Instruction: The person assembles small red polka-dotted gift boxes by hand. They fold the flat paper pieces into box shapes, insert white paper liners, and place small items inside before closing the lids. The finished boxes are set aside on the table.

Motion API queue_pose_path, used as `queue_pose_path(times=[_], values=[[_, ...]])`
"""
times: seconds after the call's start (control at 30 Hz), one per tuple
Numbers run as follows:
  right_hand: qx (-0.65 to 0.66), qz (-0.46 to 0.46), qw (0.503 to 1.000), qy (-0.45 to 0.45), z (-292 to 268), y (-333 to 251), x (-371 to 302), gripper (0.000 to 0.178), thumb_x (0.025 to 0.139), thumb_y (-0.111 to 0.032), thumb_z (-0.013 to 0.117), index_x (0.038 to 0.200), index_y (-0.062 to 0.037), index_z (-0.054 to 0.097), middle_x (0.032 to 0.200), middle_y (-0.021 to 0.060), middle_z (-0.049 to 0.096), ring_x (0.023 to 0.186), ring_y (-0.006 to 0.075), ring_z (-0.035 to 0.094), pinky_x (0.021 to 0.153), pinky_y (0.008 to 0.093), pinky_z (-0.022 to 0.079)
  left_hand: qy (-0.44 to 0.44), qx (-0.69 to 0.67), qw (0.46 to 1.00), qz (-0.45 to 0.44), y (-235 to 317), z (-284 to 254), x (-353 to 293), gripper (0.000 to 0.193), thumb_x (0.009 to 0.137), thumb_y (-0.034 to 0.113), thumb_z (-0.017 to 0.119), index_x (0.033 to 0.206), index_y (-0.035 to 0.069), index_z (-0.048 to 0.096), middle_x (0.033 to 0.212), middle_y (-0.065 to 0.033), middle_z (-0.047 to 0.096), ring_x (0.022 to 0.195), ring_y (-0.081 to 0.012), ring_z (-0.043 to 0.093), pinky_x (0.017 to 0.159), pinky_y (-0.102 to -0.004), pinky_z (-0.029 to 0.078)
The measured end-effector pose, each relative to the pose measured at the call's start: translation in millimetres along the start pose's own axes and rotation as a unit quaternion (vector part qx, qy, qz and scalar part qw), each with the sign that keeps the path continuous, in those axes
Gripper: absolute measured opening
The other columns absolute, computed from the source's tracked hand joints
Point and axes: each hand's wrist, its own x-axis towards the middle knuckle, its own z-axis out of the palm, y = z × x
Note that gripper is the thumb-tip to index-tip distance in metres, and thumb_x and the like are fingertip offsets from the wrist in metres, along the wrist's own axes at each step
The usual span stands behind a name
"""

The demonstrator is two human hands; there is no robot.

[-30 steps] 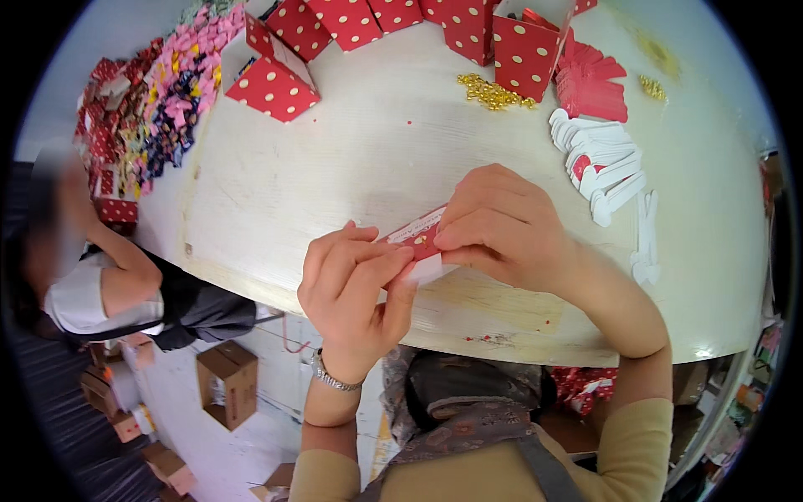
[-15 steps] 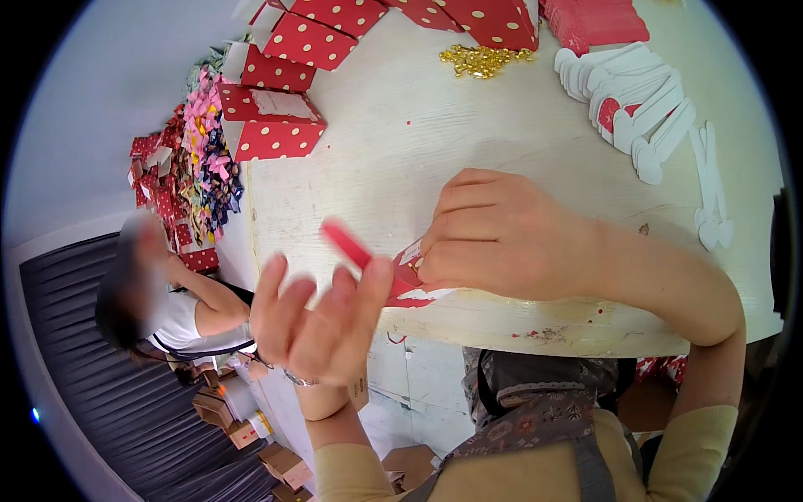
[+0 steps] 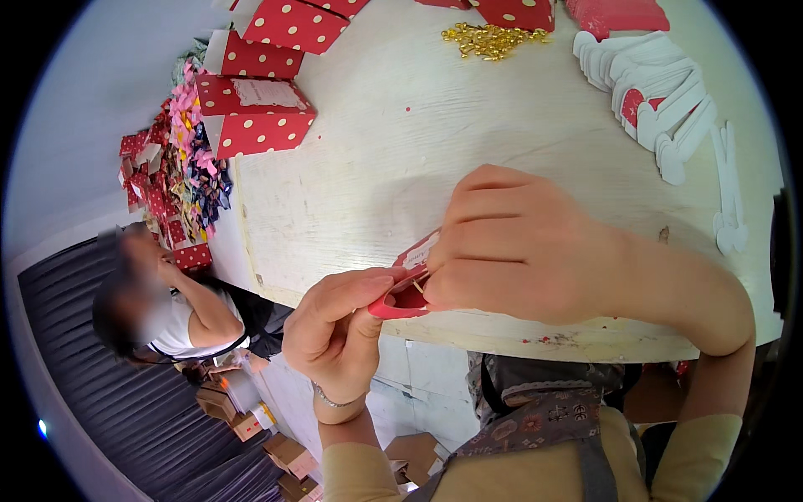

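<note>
Near the table's front edge, both hands are on a small red card piece [image 3: 398,306] with a white label, bent into a curve. My left hand [image 3: 335,335] pinches its left end between thumb and fingers. My right hand [image 3: 523,251] is closed over its right side, fingertips bent down and covering much of it. A thin gold prong [image 3: 419,286] shows in the curve beside my right thumb; I cannot tell how it is fixed. A heap of small gold paper fasteners [image 3: 493,40] lies farther back on the table.
Polka-dot red boxes [image 3: 263,132] stand at the far left, by a pile of colourful wrapped pieces [image 3: 199,151]. White spoon-shaped cutouts [image 3: 669,92] and a red card stack [image 3: 619,15] lie at right. Another person [image 3: 196,314] works at left. Cartons [image 3: 288,456] sit on the floor.
My left hand has come in from the left and closed on the card piece, whose raised red strip is now bent down. My right hand has stayed on the piece. The view has shifted slightly.
</note>
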Motion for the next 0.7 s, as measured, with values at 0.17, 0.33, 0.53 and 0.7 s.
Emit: queue_pose_path(times=[0.17, 0.33, 0.53, 0.7], values=[[-0.013, 0.013, 1.000, -0.013, -3, -1, 1, 0.010, 0.071, -0.012, 0.067, 0.075, -0.0066, 0.059, 0.075, 0.0017, 0.059, 0.066, 0.0173, 0.056, 0.067, 0.0315, 0.046, -0.012, -0.053, 0.998, -0.018, -1, 2, 3, 0.015, 0.083, 0.006, 0.066, 0.092, -0.005, 0.063, 0.088, -0.0176, 0.067, 0.081, -0.0238, 0.066, 0.073, -0.0304, 0.052], [-0.018, 0.022, 1.000, -0.006, -1, -3, 0, 0.011, 0.072, -0.013, 0.068, 0.076, -0.0064, 0.061, 0.075, 0.0017, 0.060, 0.065, 0.0176, 0.056, 0.064, 0.0310, 0.046, -0.048, -0.081, 0.995, -0.037, 4, -1, 3, 0.016, 0.076, -0.003, 0.069, 0.091, -0.004, 0.063, 0.088, -0.0167, 0.066, 0.083, -0.0239, 0.065, 0.074, -0.0328, 0.053], [-0.058, 0.048, 0.997, -0.036, 0, -12, 0, 0.014, 0.068, -0.013, 0.070, 0.078, -0.0058, 0.062, 0.080, 0.0024, 0.059, 0.067, 0.0186, 0.055, 0.059, 0.0308, 0.045, -0.026, 0.020, 0.973, 0.228, -26, 8, -8, 0.029, 0.064, -0.009, 0.074, 0.089, 0.000, 0.063, 0.096, -0.0130, 0.060, 0.082, -0.0243, 0.065, 0.071, -0.0320, 0.055], [-0.061, -0.003, 0.997, -0.049, -2, -8, 0, 0.014, 0.067, -0.009, 0.069, 0.079, -0.0056, 0.063, 0.082, 0.0020, 0.059, 0.068, 0.0177, 0.055, 0.058, 0.0303, 0.044, 0.025, -0.087, 0.991, 0.095, -30, 15, -10, 0.032, 0.069, -0.004, 0.070, 0.100, 0.000, 0.062, 0.101, -0.0141, 0.059, 0.082, -0.0247, 0.064, 0.071, -0.0306, 0.054]])
